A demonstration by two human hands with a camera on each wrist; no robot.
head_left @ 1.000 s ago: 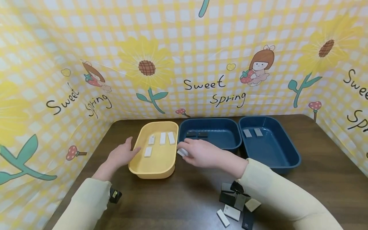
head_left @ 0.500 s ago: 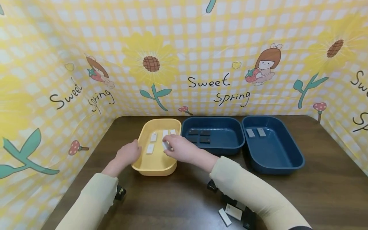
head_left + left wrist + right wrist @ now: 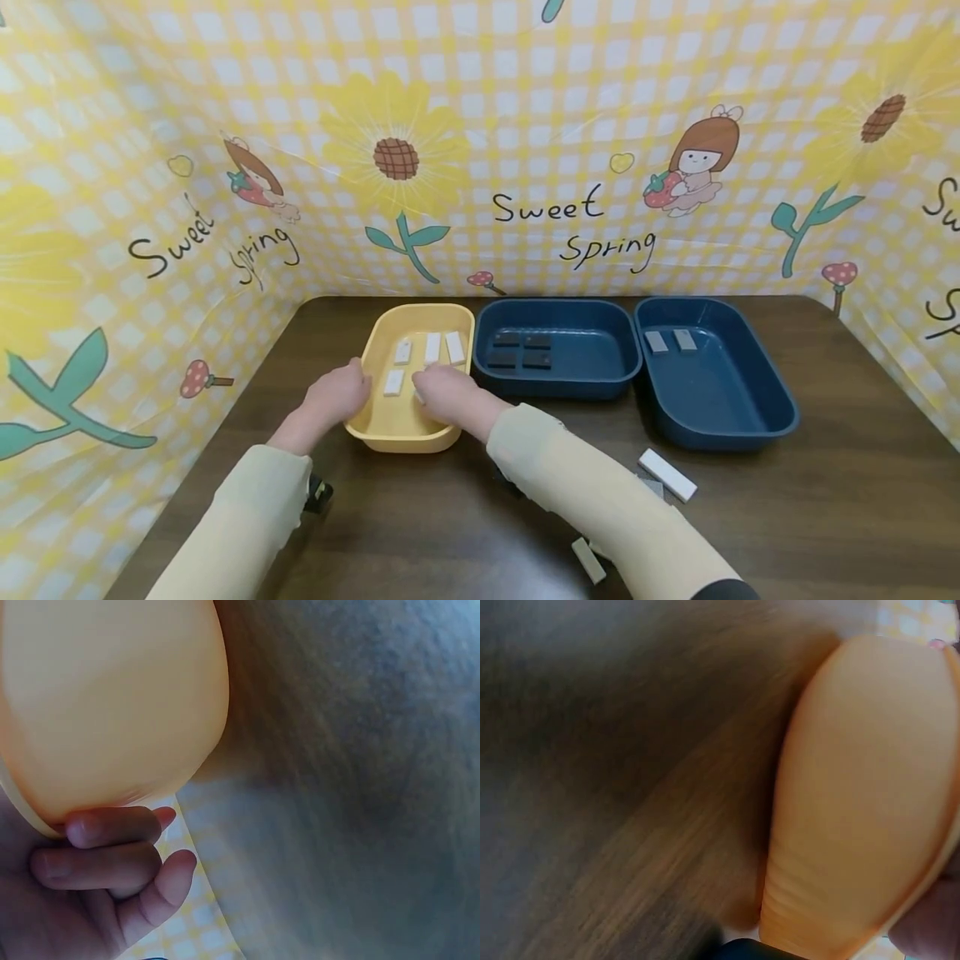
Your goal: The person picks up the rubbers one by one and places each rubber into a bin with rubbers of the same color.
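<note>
My left hand (image 3: 341, 392) grips the left rim of the yellow tray (image 3: 405, 442); the left wrist view shows its fingers (image 3: 112, 866) curled against the outer wall. My right hand (image 3: 450, 392) reaches over the right rim into that tray, fingers bent down. Only a sliver of the small white rectangular block (image 3: 417, 399) it pinches shows beneath the fingers. Beyond it, several white blocks (image 3: 432, 347) lie flat in the tray. The right wrist view shows mostly the tray's outer wall, with part of the right hand at the lower right edge.
Right of the yellow tray stands a blue tray (image 3: 592, 387) holding several black blocks (image 3: 536, 358). A second blue tray (image 3: 750, 437), farther right, holds two whitish blocks (image 3: 685, 339). Loose blocks (image 3: 667, 475) lie on the brown table (image 3: 420, 533), partly under the right sleeve. Patterned cloth encloses the back and sides.
My right hand has moved left with the white block, from the yellow tray's right rim to low inside it. My left hand has gone from spread fingers to gripping the left rim.
</note>
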